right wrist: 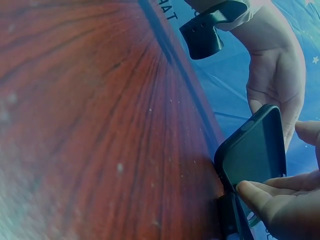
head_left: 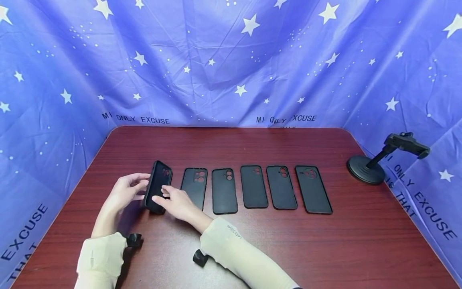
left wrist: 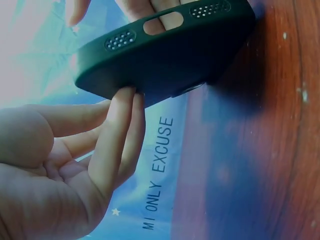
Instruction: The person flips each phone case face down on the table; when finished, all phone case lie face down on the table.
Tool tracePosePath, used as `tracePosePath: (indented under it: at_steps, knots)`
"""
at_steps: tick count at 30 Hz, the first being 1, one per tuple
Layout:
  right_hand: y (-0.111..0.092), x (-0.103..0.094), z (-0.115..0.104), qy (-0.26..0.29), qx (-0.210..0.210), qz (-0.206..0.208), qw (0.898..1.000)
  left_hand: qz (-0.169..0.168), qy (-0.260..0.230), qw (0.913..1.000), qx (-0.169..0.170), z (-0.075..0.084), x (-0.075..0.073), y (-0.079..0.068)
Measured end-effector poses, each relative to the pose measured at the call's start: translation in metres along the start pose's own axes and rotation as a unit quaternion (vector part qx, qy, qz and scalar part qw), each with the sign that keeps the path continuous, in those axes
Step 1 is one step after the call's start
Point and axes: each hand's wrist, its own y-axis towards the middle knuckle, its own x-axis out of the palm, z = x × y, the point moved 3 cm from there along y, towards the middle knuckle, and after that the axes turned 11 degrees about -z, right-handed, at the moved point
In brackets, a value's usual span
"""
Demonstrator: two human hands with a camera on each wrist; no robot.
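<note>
A black phone case (head_left: 157, 188) stands tilted on its long edge at the left end of a row. My left hand (head_left: 124, 192) is on its outer side; in the left wrist view, the nearly straight fingers (left wrist: 120, 120) touch the back of the case (left wrist: 165, 70). On the inner side is my right hand (head_left: 177, 202), its fingertips resting at the hollow face. Through the port cutout, right-hand fingers show behind the end wall. In the right wrist view, a fingertip (right wrist: 245, 188) lies at the lower rim of the case (right wrist: 255, 150).
Several more black phone cases lie hollow side up to the right, the nearest (head_left: 195, 182) partly covered by my right hand, the farthest (head_left: 313, 188) at the right end. A black phone stand (head_left: 366, 170) is by the table's right edge. Starry blue cloth (head_left: 216, 80) surrounds the table.
</note>
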Motion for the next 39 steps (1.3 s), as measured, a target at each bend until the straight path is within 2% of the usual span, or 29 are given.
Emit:
tracePosePath:
  at_steps: [10, 14, 20, 33, 39]
  knots:
    - [0.0, -0.002, 0.001, 0.033, -0.006, 0.039, 0.999, -0.035, -0.042, 0.9981, 0.03, 0.003, 0.007, 0.004]
    - [0.0, -0.004, 0.001, 0.039, -0.012, 0.06, 0.997, -0.057, -0.048, 0.9968, 0.028, 0.0, 0.011, 0.006]
    - [-0.002, -0.005, 0.002, 0.052, -0.005, 0.077, 0.996, -0.084, -0.029, 0.9959, 0.015, -0.002, 0.017, 0.008]
    - [-0.005, -0.004, 0.007, 0.135, -0.022, 0.097, 0.986, -0.076, -0.018, 0.9964, -0.034, -0.011, 0.018, 0.01]
    - [-0.008, -0.008, 0.009, 0.107, -0.008, 0.137, 0.985, -0.069, -0.01, 0.9962, -0.053, -0.018, 0.015, 0.011]
